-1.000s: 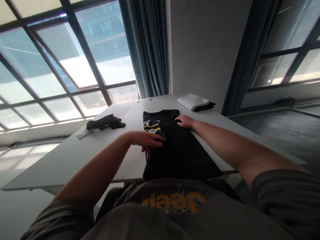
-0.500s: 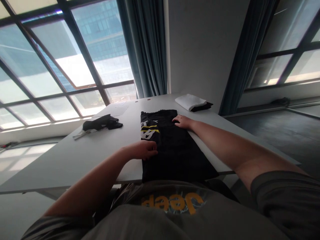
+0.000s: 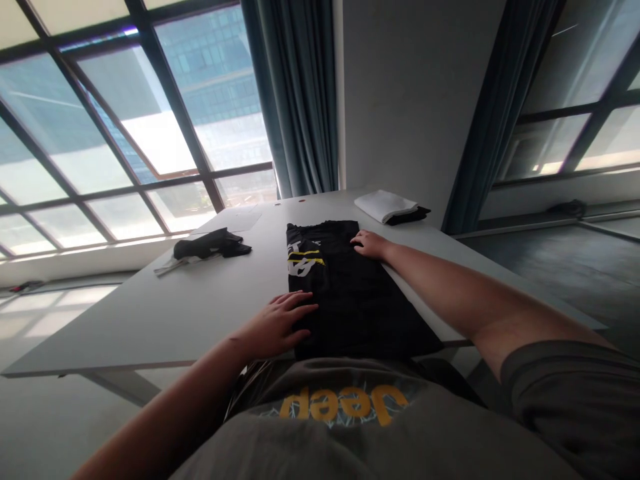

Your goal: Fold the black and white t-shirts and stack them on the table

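Note:
A black garment with yellow and white print (image 3: 350, 293) lies folded into a long strip on the white table (image 3: 165, 313), running from the near edge away from me. My left hand (image 3: 277, 323) lies flat with fingers spread on its near left edge. My right hand (image 3: 369, 244) rests flat, fingers stretched, on the garment's far right edge. Neither hand grips anything.
A crumpled dark cloth (image 3: 210, 244) lies on the table to the left, with a pale strip beside it. A folded white cloth on a dark one (image 3: 393, 205) sits at the far right corner. Large windows and teal curtains stand behind the table.
My left hand has slid toward me along the garment's left edge, from beside the print down to the near end, and now lies flat. The right hand has stayed in place.

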Available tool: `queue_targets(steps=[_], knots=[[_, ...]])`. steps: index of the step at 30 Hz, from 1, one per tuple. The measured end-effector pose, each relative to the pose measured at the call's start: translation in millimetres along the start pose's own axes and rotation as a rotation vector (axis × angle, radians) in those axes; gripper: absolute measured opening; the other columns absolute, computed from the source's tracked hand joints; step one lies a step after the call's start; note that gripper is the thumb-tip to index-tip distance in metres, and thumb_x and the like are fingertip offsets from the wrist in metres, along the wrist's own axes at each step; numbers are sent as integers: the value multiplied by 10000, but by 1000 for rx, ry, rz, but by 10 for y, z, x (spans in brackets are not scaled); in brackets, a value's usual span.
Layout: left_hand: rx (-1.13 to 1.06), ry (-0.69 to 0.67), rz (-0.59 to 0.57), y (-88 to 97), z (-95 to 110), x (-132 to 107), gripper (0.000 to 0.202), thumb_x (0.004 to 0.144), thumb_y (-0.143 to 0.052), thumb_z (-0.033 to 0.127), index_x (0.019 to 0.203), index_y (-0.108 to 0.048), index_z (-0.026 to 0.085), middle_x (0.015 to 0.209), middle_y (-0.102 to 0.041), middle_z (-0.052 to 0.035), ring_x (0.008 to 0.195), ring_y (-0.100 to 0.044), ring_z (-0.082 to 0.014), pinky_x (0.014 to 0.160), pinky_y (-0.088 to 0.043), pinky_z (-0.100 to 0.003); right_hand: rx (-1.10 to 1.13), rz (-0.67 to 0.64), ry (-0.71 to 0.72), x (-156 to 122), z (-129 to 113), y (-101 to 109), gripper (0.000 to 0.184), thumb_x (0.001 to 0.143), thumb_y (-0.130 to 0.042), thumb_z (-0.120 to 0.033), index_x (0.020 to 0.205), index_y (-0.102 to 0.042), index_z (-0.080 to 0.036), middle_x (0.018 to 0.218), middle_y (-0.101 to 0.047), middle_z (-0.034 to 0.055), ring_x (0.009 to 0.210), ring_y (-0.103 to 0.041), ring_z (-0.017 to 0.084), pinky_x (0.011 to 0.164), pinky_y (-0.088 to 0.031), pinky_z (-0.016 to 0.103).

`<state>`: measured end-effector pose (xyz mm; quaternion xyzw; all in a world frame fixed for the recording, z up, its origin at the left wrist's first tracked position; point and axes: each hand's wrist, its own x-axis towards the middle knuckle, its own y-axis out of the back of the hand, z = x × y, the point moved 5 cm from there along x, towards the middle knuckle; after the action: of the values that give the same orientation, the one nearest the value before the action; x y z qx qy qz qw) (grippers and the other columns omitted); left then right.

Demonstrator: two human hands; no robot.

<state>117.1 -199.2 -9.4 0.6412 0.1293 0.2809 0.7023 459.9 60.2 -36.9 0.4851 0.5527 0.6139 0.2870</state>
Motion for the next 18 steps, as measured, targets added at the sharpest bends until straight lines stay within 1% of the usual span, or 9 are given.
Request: queue_targets(steps=[2,4,6,9,10,12,15,16,18], knots=[[-33,-37,-10,36,28,-23,569,1039,-670,361,1592,-550,294,1656,-444,-107,1516,-409,-359,1270,-309,-549,-8,-11,1,6,8,-4,453,1003,-590,-294,1412,-740,-165,1421,-627,156,1286,-637,273,1199,-434,345],[-78,-49,-17,77,42,-79,522,1013,-694,366,1521,-610,286,1549,-547,-111,1427,-505,-346,1232,-364,-517,-4,-21,10,15,7,-13,456,1003,-596,-299,1415,-737,-165,1419,-631,160,1291,-636,279,1199,-436,355],[-128,-26,-27,110,30,-157,446,979,-723,379,1409,-671,272,1381,-643,-107,1280,-603,-321,1162,-433,-474,5,-21,18,24,-1,-19,450,999,-603,-295,1409,-740,-168,1414,-636,160,1284,-641,278,1194,-441,357],[-180,45,-35,137,-19,-264,345,931,-768,396,1236,-700,251,1189,-688,-88,1118,-648,-294,1075,-484,-439,13,-21,19,31,-15,-24,444,991,-610,-286,1403,-741,-182,1412,-640,150,1274,-648,266,1188,-445,347],[-185,53,-37,142,-28,-283,319,928,-773,399,1198,-698,247,1166,-685,-85,1098,-646,-289,1066,-488,-435,14,-21,18,31,-19,-23,445,991,-610,-285,1404,-740,-185,1415,-639,146,1276,-648,263,1188,-444,343],[-180,34,-33,154,-27,-286,276,936,-774,400,1154,-702,245,1184,-666,-88,1115,-631,-289,1079,-481,-434,16,-15,11,25,-21,-12,443,987,-613,-280,1400,-741,-185,1410,-642,143,1271,-651,259,1186,-447,338],[-187,-58,-45,171,19,-220,273,947,-776,400,1177,-729,262,1270,-625,-95,1194,-597,-300,1134,-451,-441,39,22,21,7,-30,29,415,968,-624,-245,1353,-766,-179,1379,-660,139,1242,-661,250,1167,-465,329],[-207,-85,-58,174,39,-190,248,965,-761,401,1170,-740,265,1289,-615,-96,1210,-589,-299,1147,-443,-440,51,37,26,0,-35,45,401,956,-627,-220,1325,-778,-181,1361,-670,131,1236,-661,245,1161,-470,323],[-280,-122,-88,181,86,-137,183,1026,-689,407,1096,-754,251,1274,-616,-99,1194,-595,-283,1134,-457,-419,76,63,30,-12,-42,74,388,923,-627,-162,1270,-799,-188,1326,-688,112,1228,-661,233,1153,-474,306]])
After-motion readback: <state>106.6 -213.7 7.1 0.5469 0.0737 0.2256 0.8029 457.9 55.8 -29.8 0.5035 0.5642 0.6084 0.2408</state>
